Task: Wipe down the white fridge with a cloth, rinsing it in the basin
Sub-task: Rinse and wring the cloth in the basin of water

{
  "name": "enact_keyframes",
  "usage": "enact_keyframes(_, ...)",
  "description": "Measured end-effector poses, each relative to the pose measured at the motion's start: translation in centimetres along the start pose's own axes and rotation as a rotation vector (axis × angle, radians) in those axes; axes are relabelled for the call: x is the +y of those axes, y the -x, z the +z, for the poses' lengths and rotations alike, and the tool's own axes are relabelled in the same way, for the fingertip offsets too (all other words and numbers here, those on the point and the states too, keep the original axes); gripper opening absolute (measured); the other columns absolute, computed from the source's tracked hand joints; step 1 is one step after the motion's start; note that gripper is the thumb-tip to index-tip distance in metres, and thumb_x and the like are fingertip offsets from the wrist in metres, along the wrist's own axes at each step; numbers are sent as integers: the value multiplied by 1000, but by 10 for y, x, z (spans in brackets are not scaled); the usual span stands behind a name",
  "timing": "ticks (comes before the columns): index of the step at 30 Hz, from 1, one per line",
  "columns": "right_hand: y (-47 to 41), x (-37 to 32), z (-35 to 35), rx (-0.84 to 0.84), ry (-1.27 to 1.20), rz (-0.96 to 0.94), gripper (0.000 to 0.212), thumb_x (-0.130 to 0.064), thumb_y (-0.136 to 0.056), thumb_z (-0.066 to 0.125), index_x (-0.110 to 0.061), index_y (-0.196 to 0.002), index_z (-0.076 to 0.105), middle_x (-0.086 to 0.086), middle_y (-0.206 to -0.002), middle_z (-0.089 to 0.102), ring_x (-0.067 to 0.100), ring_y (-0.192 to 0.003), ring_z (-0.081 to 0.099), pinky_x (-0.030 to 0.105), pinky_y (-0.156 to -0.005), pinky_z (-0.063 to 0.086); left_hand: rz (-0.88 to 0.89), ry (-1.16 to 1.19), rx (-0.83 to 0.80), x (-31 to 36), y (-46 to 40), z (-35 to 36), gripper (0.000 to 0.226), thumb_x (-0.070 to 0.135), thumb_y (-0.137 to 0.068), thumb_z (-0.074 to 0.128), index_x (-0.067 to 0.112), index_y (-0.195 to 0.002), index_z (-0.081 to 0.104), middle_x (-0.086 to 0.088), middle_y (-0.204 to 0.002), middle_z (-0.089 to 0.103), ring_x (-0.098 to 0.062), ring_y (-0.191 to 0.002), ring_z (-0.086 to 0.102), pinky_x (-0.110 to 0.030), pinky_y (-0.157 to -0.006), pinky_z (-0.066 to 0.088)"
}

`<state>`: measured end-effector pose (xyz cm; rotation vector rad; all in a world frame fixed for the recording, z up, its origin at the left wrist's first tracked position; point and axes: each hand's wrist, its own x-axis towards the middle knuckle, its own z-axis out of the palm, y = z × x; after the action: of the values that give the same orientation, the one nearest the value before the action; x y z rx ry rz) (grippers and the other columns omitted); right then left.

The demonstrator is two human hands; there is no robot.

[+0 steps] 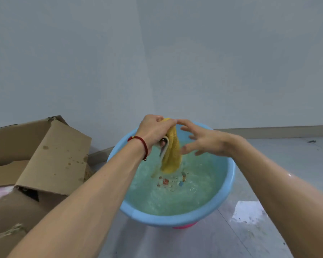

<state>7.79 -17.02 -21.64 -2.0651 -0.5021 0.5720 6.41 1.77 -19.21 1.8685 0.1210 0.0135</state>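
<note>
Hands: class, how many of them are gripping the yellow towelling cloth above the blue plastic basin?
1. The left hand grips the yellow towelling cloth at its top; the right hand is spread open beside it, over the blue plastic basin.

A plain pale grey-blue wall [157,53] rises beyond the hands, meeting a grey tiled floor [268,164]. Left of them lies a stained brown cardboard box [50,155]; a white patch [248,213] marks the floor below the right arm.

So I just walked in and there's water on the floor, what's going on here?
A person is rinsing a yellow cloth over a blue basin of cloudy water. The left hand grips the cloth's top, so it hangs down to the water. The right hand is open beside it, fingers spread. A cardboard box sits alongside.
</note>
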Motion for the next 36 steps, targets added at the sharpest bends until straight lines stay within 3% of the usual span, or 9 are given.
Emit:
enact_keyframes(7, -22, -7, 36, 285, -79, -163, 23, -14, -85, 73, -18, -107, 69, 13, -102, 73, 31, -94, 73, 55, -84, 61, -119, 179, -79, 26, 14, -22, 16, 11, -89, 62, -4, -95, 65, -22, -84, 63, -26, -47, 55, -27, -41, 48)
enact_keyframes(12, -12, -9, 7, 281, -99, -61, 18, 3, -81, 75, 1, -99, 73, 19, -95, 75, 22, -78, 71, 44, -82, 61, -279, 121, -368, -12, 17, -40, 15, -17, -79, 54, -8, -90, 60, -19, -96, 53, -29, -89, 61, -39, -77, 63)
enact_keyframes(16, -12, -18, 10, 281, -160, -65, 22, 12, -81, 68, 13, -103, 68, 16, -83, 68, 22, -71, 67, 31, -67, 62, -296, -74, -629, -32, 25, -14, 15, 0, -88, 73, 4, -101, 67, -11, -90, 64, -21, -82, 66, -44, -85, 61)
enact_keyframes(20, 1, -25, 10, 207, -293, -53, 13, 13, -82, 69, 4, -91, 66, 19, -83, 68, 27, -75, 68, 30, -69, 62, -115, -244, -419, -47, 18, 19, 27, 29, -74, 87, 13, -87, 70, -4, -73, 64, -20, -68, 61, -39, -70, 59)
enact_keyframes(23, 13, -17, 3, 103, -597, -80, 11, 9, -87, 68, 3, -96, 65, 21, -97, 68, 28, -90, 68, 35, -83, 59, 38, -64, -180, -56, 18, 33, 14, 10, -70, 81, 13, -76, 69, -7, -65, 64, -24, -60, 58, -38, -65, 51)
enact_keyframes(26, 13, -1, -11, 9, -782, -126, 32, -33, -89, 73, -6, -105, 67, 13, -105, 66, 25, -101, 63, 42, -97, 49, 120, -1, -154, -51, 16, 34, 21, -4, -69, 75, 14, -79, 69, -9, -74, 70, -29, -70, 73, -42, -70, 63)
enact_keyframes(29, 9, 10, -7, 230, -729, -12, 55, -69, -92, 57, -17, -76, 63, 1, -83, 63, 21, -88, 60, 44, -85, 51, 557, -476, -47, -37, 7, 18, 24, 11, -74, 70, 26, -75, 52, 4, -67, 60, -13, -56, 55, -33, -52, 48)
enact_keyframes(33, 6, 18, 39, -325, -1096, 130, 99, -92, -79, 41, -10, -128, 68, 26, -133, 64, 42, -106, 69, 41, -69, 61, 960, -929, -160, -23, 4, 0, 36, 23, -79, 61, 31, -109, 44, 8, -85, 57, -20, -73, 57, -37, -60, 47)
enact_keyframes(36, 7, 10, 48, -363, -978, 59, 86, -84, -82, 44, -13, -128, 61, 23, -113, 67, 23, -76, 65, 20, -45, 44, 1036, -1211, -198, -19, -3, -19, 62, 12, -79, 67, 39, -126, 37, 2, -89, 54, -24, -69, 57, -31, -53, 38)
